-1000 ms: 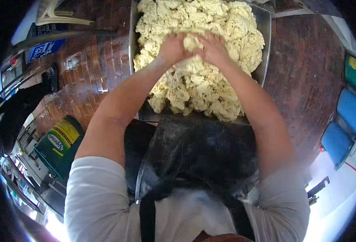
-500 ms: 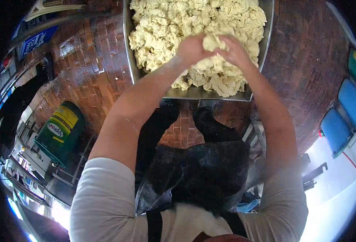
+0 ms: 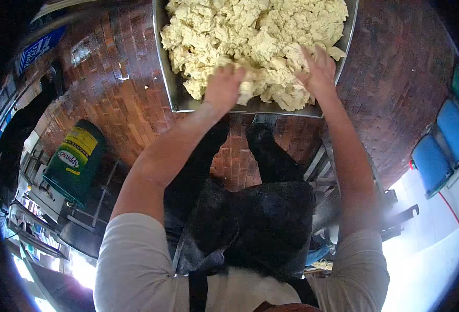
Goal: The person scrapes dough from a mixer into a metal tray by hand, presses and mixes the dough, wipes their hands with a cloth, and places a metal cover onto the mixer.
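A large metal tray is heaped with rough, pale yellow dough in torn, lumpy pieces. My left hand is at the near left part of the heap, fingers curled round a clump of dough that is smeared by motion; part of the grip is hidden. Over the dough's near right side lies my right hand, fingers spread and touching the lumps, close to the tray's right wall.
The tray is above a red brick-patterned floor. A green bin with a yellow label is at the left, and blue containers are at the right. Beside the left edge, a dark-clothed leg shows.
My hands have parted from around a lump of dough, the left moving left and nearer, the right moving right and opening. The tray sits slightly higher in view.
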The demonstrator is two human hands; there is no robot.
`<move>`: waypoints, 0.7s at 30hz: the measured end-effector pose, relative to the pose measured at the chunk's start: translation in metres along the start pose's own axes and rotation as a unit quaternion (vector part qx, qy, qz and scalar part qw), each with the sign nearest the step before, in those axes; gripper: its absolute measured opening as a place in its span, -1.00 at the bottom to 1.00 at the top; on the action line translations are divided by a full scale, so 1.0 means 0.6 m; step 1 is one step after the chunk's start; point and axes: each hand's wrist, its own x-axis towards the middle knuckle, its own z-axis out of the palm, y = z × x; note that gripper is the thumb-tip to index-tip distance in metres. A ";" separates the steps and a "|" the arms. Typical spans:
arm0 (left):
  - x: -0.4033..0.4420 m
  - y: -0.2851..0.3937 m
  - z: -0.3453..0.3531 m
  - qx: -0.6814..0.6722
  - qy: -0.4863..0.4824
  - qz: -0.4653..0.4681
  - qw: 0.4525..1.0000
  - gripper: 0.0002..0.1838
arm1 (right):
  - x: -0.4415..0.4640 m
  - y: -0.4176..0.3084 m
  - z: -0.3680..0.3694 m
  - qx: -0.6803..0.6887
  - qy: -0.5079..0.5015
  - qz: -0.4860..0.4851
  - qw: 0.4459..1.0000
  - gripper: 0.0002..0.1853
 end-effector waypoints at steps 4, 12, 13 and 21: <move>-0.027 -0.049 0.010 -0.025 0.087 -0.086 0.992 -0.46 | 0.020 0.009 0.062 -0.007 0.051 0.118 0.992 -0.01; -0.056 -0.142 0.069 -0.091 0.108 -0.278 0.950 -0.17 | 0.039 -0.001 0.061 -0.030 0.042 0.163 0.985 -0.02; -0.044 -0.157 0.075 -0.121 0.100 -0.292 0.943 -0.15 | 0.042 0.000 0.058 -0.030 0.049 0.162 0.985 -0.02; 0.028 -0.225 0.097 -0.018 0.062 -0.409 0.910 -0.37 | 0.028 -0.151 0.016 0.061 -0.013 0.130 0.990 0.07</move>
